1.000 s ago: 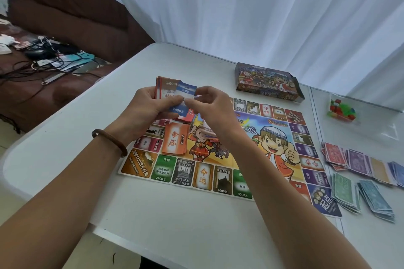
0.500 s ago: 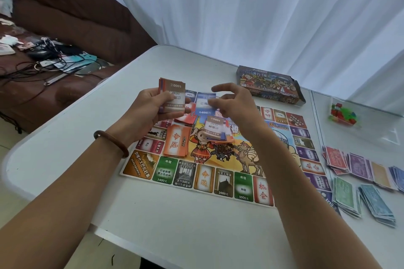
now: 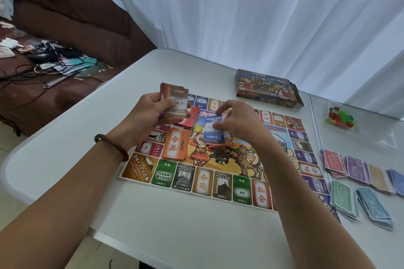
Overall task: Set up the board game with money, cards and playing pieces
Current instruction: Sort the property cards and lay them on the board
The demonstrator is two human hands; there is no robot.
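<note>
A: Far left first, what's the left hand doing?
B: Fingers & thumb wrapped round the stack of cards, held above the board's far-left corner. Long axis points away from the person, brown 1000 card on top
A: And on the board below it?
B: Orange pile lying flat. Just right of it is a loose pile w/ the blue card on top, long axis approx. toward the person
A: Right hand?
B: Right hand is over that loose pile, fingertips curled down & pinching the blue card at its right edge. Can't tell if it's fully down yet
A: So what does the next move turn on?
B: My guess is the next card comes off the stack, which sits up & left of the right fingers, near but apart. The right hand is the one to fetch it, once it lets go
A: Further right?
B: Box at the far edge, pieces in a clear bag, money in fanned piles, all well apart from both hands
</note>
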